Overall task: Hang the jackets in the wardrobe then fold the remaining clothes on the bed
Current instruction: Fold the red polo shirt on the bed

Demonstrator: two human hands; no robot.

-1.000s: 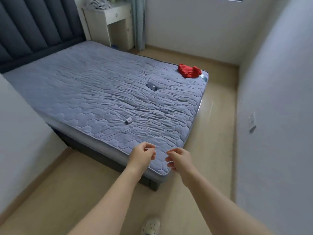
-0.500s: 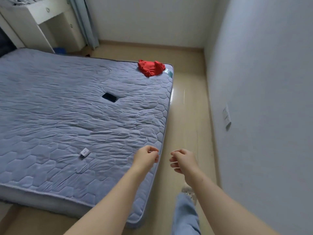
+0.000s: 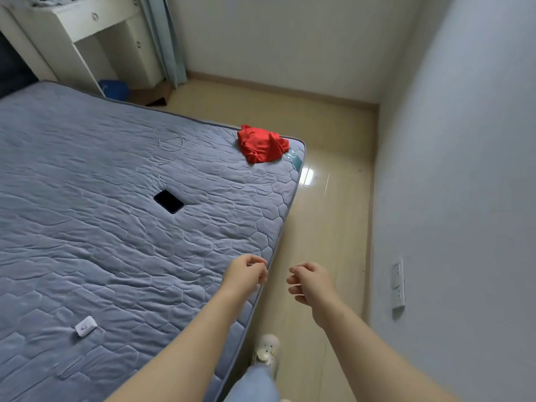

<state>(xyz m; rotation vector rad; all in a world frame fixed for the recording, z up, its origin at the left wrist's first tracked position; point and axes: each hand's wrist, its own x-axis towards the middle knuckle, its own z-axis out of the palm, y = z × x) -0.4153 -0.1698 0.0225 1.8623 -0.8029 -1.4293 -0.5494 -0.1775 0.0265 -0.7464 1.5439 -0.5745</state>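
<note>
Left hand (image 3: 245, 275): fingers loosely curled, holding nothing, over edge of bed (image 3: 87, 242). Right hand (image 3: 313, 282): fingers also loosely curled, holding nothing, just right of left fingers, above floor (image 3: 327, 221). Red garment (image 3: 262, 143) crumpled on far bed corner, well beyond both sets of fingertips. Phone (image 3: 168, 201) on bed, beyond and left of left fingers. Small white box (image 3: 85, 325) on bed, well left, nearer than fingers.
</note>
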